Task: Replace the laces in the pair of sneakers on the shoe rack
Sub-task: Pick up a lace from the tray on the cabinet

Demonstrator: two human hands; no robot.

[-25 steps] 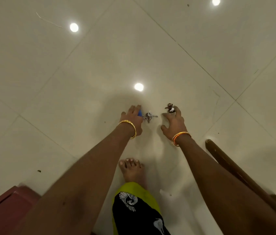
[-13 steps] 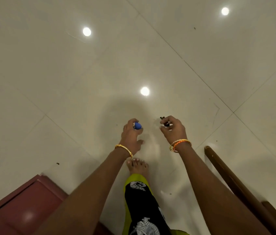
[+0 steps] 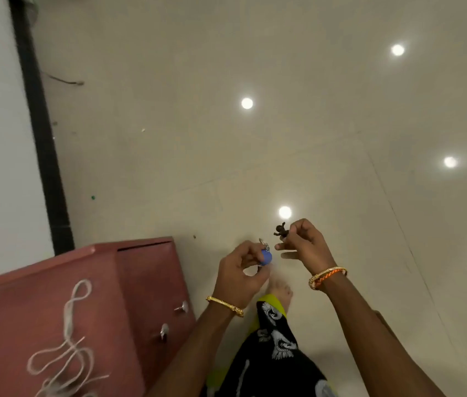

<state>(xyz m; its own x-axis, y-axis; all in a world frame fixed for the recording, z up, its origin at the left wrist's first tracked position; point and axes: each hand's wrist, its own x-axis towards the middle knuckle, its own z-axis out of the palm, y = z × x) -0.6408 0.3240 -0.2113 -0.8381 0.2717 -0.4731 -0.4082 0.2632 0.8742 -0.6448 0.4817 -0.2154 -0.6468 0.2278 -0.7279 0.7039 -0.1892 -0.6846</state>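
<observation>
- No relacing visible yet: no sneakers in view, so whereabouts unknown.
- Left hand (image 3: 242, 272) curled round one blue tag (image 3: 265, 258) with a metal ring.
- Right hand (image 3: 302, 240) pinching one dark charm (image 3: 280, 231), perhaps a tiny figure.
- Left of and below the left hand: white lace (image 3: 67, 345), apparently one, loose on the red cabinet (image 3: 146, 279); two knobs (image 3: 182, 306).

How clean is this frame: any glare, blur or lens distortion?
Head view: four round ceiling-light glare spots on the glossy floor; the black wall trim bows from wide-angle distortion; the white lace on the red cabinet looks soft with blur.
</observation>
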